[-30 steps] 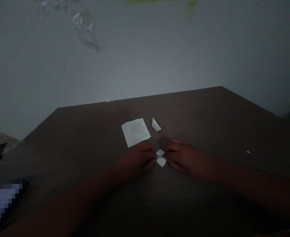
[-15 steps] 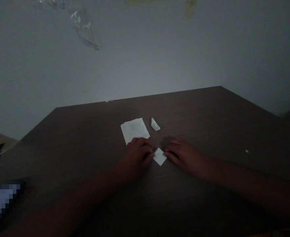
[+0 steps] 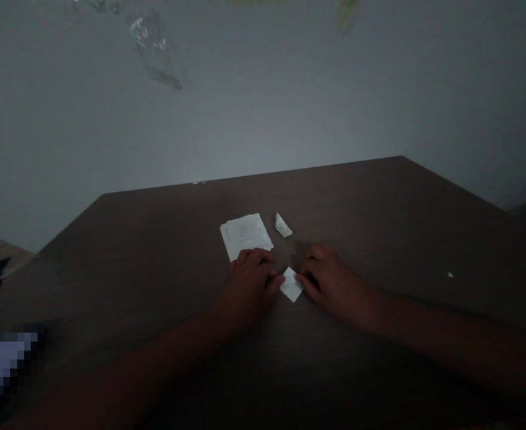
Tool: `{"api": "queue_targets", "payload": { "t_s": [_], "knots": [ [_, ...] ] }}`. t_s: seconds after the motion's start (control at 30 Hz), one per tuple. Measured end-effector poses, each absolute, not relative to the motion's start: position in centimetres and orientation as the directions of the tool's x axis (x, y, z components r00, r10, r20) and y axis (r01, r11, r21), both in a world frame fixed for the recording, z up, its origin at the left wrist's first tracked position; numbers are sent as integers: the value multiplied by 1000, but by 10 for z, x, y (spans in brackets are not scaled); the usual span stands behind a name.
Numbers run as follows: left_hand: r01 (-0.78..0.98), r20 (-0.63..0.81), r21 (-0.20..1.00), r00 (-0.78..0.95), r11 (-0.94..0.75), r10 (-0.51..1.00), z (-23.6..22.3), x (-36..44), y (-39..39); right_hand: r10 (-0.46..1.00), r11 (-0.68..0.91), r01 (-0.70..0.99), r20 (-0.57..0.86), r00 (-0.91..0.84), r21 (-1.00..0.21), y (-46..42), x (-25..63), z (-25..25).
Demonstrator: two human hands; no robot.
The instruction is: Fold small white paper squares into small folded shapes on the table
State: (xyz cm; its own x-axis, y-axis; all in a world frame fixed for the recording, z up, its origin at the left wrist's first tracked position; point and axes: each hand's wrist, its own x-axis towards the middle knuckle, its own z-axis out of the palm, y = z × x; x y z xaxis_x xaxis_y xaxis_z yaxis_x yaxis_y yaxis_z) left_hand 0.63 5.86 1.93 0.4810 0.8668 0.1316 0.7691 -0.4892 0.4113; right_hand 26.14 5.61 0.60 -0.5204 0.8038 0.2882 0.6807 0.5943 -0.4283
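A small folded piece of white paper [image 3: 292,286], diamond-shaped with faint marks, lies between my two hands on the brown table. My left hand [image 3: 252,286] pinches its left corner between thumb and forefinger. At the right corner, my right hand [image 3: 329,280] grips the paper the same way, its other fingers curled. Just beyond my left hand rests a stack of printed paper sheets [image 3: 247,233], its near edge partly covered by my fingers. To the right of the stack stands a small folded paper boat-like shape [image 3: 283,226].
The dark brown table [image 3: 356,203] meets a pale wall [image 3: 267,107] with a clear plastic piece [image 3: 155,51] on it. A tiny paper scrap [image 3: 451,275] lies at the right. At the lower left is a pixelated, screen-like object [image 3: 3,370].
Both thumbs have shifted slightly inward on the folded paper, and the fingers of my right hand are more raised and curled. The stack and the other folded shape stay put.
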Motion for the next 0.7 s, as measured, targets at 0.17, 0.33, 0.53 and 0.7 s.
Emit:
{"api": "queue_targets", "payload": {
  "t_s": [0.17, 0.33, 0.53, 0.7],
  "knots": [
    [753, 191, 406, 485, -519, 853, 8, 3, 60, 821, 571, 687, 287, -494, -449, 55, 261, 6],
    [746, 222, 391, 492, -539, 842, 8, 3, 59, 827, 560, 685, 257, -501, -466, 58, 261, 6],
    [781, 136, 370, 491, -504, 861, 17, 9, 57, 834, 547, 696, 233, -500, -464, 60, 260, 7],
    [774, 119, 347, 523, -529, 844, 16, 4, 60, 822, 566, 690, 243, -515, -452, 60, 262, 8]
  ]
}}
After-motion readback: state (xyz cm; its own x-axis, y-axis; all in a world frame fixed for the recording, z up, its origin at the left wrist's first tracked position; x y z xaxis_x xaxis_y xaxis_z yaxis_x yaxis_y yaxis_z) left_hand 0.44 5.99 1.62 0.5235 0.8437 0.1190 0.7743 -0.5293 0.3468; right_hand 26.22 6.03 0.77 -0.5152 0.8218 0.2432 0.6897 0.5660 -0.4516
